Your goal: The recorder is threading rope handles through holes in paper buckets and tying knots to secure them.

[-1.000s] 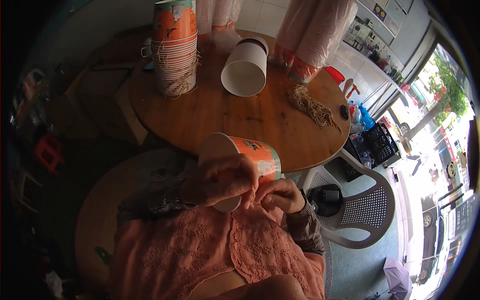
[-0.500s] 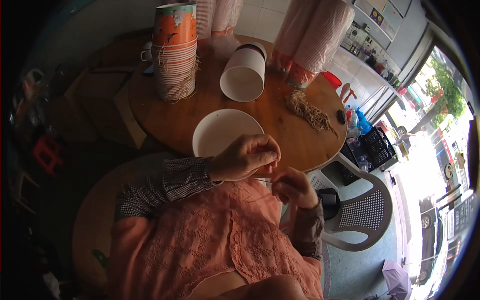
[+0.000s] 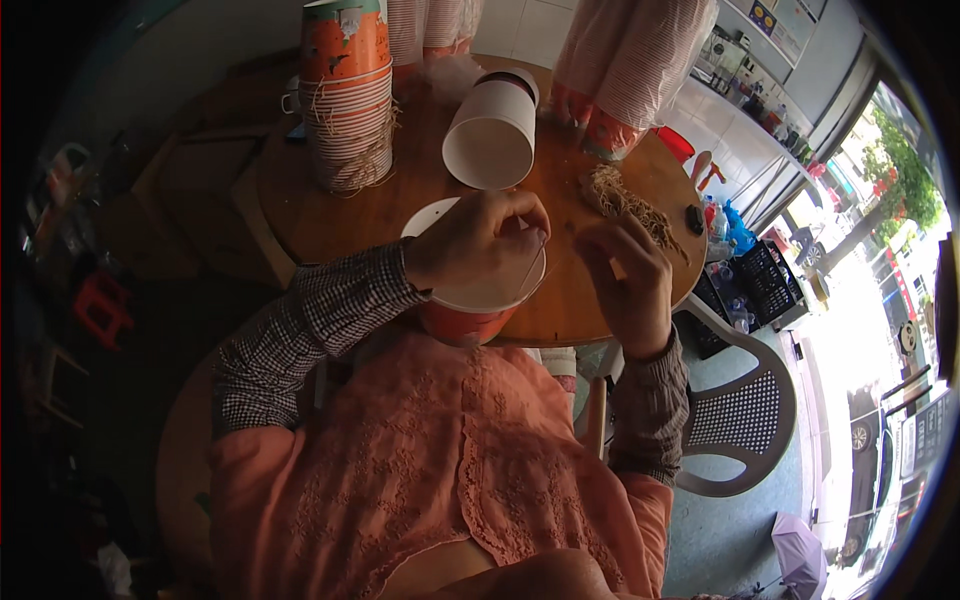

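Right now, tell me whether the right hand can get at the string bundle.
Likely yes: the right hand is close to the string bundle, with nothing visible blocking the way; the near bucket sits off to the hand's left. Whether that hand pinches anything is unclear.

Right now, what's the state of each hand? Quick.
Left hand: fingers curled over the bucket; can't tell if it grips anything.
Right hand: fingers bent, right of the bucket; can't tell if it holds anything.
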The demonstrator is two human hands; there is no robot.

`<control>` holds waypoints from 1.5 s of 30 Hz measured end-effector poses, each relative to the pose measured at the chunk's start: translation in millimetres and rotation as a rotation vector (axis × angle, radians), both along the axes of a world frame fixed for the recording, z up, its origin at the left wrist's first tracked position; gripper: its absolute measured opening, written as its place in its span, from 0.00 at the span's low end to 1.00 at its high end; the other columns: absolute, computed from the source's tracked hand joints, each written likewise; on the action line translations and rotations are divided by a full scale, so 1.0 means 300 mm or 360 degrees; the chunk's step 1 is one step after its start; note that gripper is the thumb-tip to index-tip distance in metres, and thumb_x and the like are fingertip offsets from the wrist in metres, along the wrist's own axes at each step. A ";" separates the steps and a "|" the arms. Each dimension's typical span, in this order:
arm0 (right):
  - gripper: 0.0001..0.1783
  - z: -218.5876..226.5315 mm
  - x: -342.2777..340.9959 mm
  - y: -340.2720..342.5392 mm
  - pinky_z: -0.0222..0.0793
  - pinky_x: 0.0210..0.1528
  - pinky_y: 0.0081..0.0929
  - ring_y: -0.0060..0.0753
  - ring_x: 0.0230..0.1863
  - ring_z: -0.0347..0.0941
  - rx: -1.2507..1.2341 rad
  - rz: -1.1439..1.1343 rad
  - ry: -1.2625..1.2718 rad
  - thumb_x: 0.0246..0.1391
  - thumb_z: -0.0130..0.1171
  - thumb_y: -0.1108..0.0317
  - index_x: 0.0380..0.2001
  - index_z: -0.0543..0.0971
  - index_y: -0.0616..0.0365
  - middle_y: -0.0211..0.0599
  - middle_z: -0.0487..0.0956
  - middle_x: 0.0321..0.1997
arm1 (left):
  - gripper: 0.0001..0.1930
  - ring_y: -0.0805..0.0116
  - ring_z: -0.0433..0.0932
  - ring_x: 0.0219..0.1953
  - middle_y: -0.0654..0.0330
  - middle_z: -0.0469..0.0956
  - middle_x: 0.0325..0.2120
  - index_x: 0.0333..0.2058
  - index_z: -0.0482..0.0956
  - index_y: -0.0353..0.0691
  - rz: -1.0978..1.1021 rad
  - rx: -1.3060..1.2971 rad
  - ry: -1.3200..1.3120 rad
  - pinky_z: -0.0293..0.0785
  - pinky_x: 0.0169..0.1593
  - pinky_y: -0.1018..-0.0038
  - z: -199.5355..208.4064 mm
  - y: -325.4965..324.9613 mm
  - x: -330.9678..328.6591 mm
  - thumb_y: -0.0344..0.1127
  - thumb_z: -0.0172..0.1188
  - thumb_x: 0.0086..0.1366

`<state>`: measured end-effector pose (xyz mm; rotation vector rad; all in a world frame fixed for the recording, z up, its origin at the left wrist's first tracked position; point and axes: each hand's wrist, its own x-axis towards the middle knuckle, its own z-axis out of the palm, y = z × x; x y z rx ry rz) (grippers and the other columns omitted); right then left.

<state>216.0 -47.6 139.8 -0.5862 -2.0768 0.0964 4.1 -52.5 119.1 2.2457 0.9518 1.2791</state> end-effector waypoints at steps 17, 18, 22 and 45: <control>0.05 -0.108 -0.031 0.154 0.70 0.34 0.24 0.31 0.31 0.75 -0.0388 0.0184 0.0172 0.49 0.60 0.79 0.32 0.79 0.62 0.37 0.76 0.30 | 0.06 0.80 0.73 0.29 0.64 0.77 0.27 0.35 0.77 0.33 -0.0764 -0.0961 -0.0408 0.71 0.35 0.81 -0.042 0.035 -0.009 0.29 0.55 0.63; 0.06 -0.115 -0.029 0.144 0.70 0.34 0.24 0.31 0.31 0.75 -0.0465 0.0175 0.0207 0.49 0.60 0.79 0.32 0.79 0.62 0.37 0.76 0.30 | 0.06 0.80 0.73 0.29 0.64 0.77 0.27 0.35 0.77 0.33 -0.0759 -0.0963 -0.0410 0.71 0.35 0.81 -0.044 0.032 -0.006 0.29 0.55 0.63; 0.06 -0.122 -0.022 0.128 0.70 0.35 0.25 0.33 0.32 0.75 -0.0308 0.0115 0.0209 0.49 0.60 0.80 0.32 0.79 0.62 0.37 0.76 0.30 | 0.07 0.80 0.73 0.28 0.64 0.78 0.26 0.35 0.78 0.33 -0.0093 -0.0566 -0.0293 0.71 0.33 0.80 -0.075 0.064 -0.023 0.31 0.56 0.63; 0.02 -0.184 -0.056 0.131 0.72 0.31 0.17 0.18 0.30 0.75 -0.1153 0.0586 0.0797 0.58 0.55 0.78 0.35 0.74 0.64 0.33 0.79 0.30 | 0.04 0.72 0.76 0.30 0.61 0.76 0.28 0.33 0.76 0.36 0.0251 0.0136 -0.0189 0.72 0.36 0.76 -0.072 0.096 0.054 0.27 0.60 0.60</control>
